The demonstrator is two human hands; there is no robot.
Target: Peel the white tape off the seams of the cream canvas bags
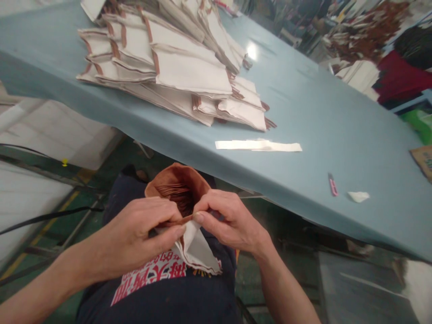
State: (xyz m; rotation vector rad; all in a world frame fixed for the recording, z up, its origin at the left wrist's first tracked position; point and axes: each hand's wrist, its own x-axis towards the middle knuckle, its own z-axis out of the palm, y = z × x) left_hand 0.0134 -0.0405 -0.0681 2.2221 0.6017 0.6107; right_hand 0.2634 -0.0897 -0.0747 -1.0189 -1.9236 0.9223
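Over my lap, a brown and white fabric bag [199, 245] is held by its edge between both hands. Its brown side [177, 173] bulges open beyond my fingers, with folded brown layers showing inside, while a white flap hangs toward me. My left hand [148, 236] pinches the brown edge with thumb and fingers. Close beside it, my right hand [229, 220] grips the same edge, thumb on top. Part of the bag is hidden behind my hands.
Stacks of white cloth pieces with brown trim [189, 67] lie on the blue-covered table [320, 126]. Nearer its front edge are a pale strip [258, 145], a pink-handled cutter [332, 184] and a small white scrap [358, 196]. Brown and dark red fabric [403, 76] is heaped at far right.
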